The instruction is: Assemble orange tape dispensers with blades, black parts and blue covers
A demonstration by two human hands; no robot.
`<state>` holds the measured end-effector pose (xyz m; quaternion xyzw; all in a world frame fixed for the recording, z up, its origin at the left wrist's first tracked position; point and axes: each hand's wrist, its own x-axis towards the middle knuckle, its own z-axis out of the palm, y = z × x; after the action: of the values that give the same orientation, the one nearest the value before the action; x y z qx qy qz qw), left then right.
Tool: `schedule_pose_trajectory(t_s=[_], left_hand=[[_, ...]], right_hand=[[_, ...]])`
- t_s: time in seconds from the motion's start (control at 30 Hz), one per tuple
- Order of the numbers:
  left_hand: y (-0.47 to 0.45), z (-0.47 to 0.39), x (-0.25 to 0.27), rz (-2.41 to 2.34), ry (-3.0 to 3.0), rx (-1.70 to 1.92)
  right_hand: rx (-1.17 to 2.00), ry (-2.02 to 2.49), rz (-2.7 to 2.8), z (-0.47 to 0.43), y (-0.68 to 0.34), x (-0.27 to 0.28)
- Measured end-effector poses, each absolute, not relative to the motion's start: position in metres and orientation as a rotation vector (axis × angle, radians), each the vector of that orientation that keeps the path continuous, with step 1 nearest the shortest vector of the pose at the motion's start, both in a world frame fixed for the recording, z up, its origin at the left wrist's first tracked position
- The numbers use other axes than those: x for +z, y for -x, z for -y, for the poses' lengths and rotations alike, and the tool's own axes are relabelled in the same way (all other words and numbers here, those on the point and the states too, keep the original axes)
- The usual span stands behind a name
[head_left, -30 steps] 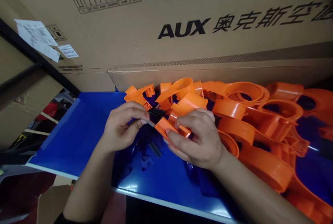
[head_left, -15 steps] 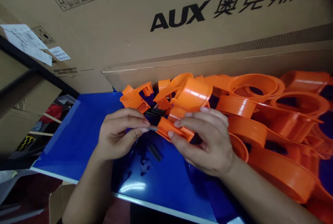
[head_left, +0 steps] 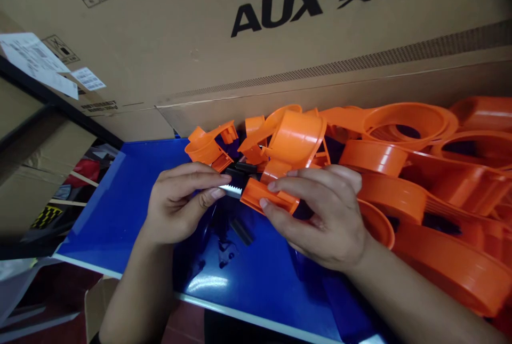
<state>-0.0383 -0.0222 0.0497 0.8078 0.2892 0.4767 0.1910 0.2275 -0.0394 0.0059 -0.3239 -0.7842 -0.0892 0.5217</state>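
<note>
Between its thumb and fingers, my left hand [head_left: 184, 202] pinches a serrated metal blade [head_left: 232, 191], teeth facing up. The blade's right end meets the left edge of an orange plastic tape dispenser [head_left: 260, 196]; whether it sits in a slot I cannot make out. My right hand [head_left: 320, 210] grips this dispenser from the right, thumb and fingers on its front part. Just behind the hands lie black pieces [head_left: 240, 168] and an orange dispenser part [head_left: 206, 146]. A black strip [head_left: 241, 231] lies on the blue table below the blade.
Many orange tape dispensers [head_left: 408, 194] are heaped on the right of the blue table [head_left: 140, 178]. A large cardboard box [head_left: 192, 56] stands along the back. Small dark bits [head_left: 226, 254] lie near the front edge. A black frame bar [head_left: 60, 104] is at left.
The blade has turned so that its teeth now show between my left fingers and the dispenser. Both hands keep their grips. The view has shifted slightly.
</note>
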Motion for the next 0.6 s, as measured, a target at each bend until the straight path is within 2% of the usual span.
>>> schedule_pose_trajectory(t_s=[0.6], left_hand=[[0.0302,0.0191,0.0442,-0.709,-2.258,1.224]], right_hand=[[-0.374,0.678,1.985,0.0361,-0.2284,0.0114]])
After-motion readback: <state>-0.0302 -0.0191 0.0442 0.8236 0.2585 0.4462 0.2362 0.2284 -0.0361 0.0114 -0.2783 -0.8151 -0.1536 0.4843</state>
